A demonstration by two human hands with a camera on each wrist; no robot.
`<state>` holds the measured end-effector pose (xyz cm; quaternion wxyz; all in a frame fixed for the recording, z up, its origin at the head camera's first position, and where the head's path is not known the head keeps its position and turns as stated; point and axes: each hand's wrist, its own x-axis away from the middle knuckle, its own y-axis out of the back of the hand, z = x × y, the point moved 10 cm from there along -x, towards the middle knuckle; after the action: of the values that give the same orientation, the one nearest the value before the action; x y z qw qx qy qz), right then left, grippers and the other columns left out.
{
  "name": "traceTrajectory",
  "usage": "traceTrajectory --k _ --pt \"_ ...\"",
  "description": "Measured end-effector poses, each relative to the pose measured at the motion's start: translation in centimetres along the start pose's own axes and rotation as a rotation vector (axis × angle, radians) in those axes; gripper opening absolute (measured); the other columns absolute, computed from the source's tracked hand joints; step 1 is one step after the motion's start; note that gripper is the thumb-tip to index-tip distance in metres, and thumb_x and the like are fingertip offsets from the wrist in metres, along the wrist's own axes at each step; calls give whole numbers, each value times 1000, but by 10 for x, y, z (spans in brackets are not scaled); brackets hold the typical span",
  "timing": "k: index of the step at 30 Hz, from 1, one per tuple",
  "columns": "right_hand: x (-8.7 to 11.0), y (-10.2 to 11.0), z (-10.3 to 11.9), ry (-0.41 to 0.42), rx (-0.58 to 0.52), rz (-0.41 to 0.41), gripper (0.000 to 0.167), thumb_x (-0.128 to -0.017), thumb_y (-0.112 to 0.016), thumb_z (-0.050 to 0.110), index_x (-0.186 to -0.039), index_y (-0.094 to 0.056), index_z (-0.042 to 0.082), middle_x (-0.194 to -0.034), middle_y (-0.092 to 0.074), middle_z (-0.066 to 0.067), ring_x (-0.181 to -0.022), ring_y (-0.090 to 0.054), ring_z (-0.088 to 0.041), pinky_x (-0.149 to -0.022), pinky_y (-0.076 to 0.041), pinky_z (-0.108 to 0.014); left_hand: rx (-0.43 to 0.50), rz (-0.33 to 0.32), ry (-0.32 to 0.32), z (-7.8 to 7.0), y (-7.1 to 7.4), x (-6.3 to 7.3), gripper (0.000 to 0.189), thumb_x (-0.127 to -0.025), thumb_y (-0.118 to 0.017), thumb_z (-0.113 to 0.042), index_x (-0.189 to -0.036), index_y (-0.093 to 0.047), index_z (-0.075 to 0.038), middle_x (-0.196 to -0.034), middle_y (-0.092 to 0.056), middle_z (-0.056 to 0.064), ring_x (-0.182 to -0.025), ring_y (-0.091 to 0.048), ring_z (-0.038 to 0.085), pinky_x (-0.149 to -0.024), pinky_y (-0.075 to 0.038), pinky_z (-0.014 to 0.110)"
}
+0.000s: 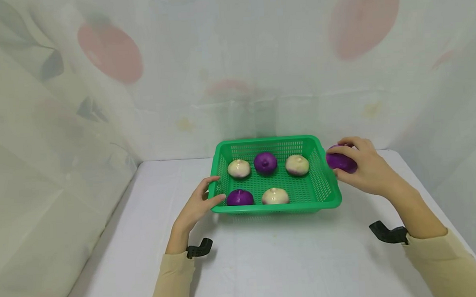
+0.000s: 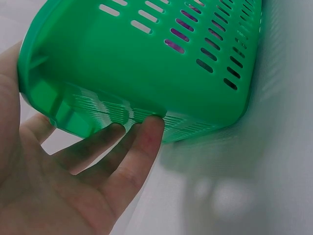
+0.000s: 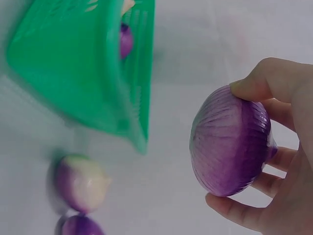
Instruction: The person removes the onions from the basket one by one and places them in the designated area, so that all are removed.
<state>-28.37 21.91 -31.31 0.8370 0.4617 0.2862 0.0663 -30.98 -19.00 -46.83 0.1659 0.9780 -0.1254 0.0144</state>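
Observation:
A green plastic basket [image 1: 278, 207] with slotted walls holds several onions, among them a purple onion [image 1: 265, 163] and a pale onion [image 1: 297, 165]. My left hand [image 1: 197, 204] grips its left end, thumb over the rim and fingertips against the outer wall [image 2: 146, 83]. Just off the basket's right end, my right hand [image 1: 364, 167] holds another purple onion [image 3: 230, 142] between thumb and fingers. The right wrist view shows this onion apart from the basket, its ribbed side facing the camera.
In the right wrist view, a pale and purple onion [image 3: 80, 182] and a purple one [image 3: 82, 225] lie outside the basket on the white table [image 1: 251, 263]. A printed curtain [image 1: 171, 80] hangs close behind the basket, with more sheeting at both sides.

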Motion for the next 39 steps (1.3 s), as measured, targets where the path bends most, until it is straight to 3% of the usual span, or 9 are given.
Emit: traceTrajectory --k 7,15,25,39 --pt "11 -6 -28 -63 42 12 42 -82 -76 12 -124 -68 12 -133 -47 -21 -119 -40 -45 -74 -50 -65 -1 0 -1 0 0 0 73 -91 -76 -46 -152 -41 -28 -155 -35 4 -136 -46 33 -103 -40 59" --pt "24 -27 -49 -82 81 52 42 -84 -75 13 -125 -66 12 -132 -47 -23 -117 -40 -47 -70 -51 -68 -1 3 -6 -2 0 2 72 -92 -75 -44 -153 -40 -27 -154 -37 6 -134 -48 33 -102 -42 57" --pt "35 -58 -71 -135 109 163 44 -87 -76 17 -130 -65 11 -136 -46 -24 -126 -38 -52 -83 -44 -78 7 -1 -10 -1 0 1 72 -91 -76 -44 -152 -42 -28 -152 -40 5 -133 -49 33 -101 -43 56" --pt "47 -88 -90 -171 115 267 52 -88 -78 21 -135 -62 5 -136 -48 -26 -124 -40 -49 -82 -45 -77 11 4 -10 -1 -1 1 73 -91 -76 -45 -153 -41 -27 -152 -40 7 -133 -49 33 -101 -43 57"
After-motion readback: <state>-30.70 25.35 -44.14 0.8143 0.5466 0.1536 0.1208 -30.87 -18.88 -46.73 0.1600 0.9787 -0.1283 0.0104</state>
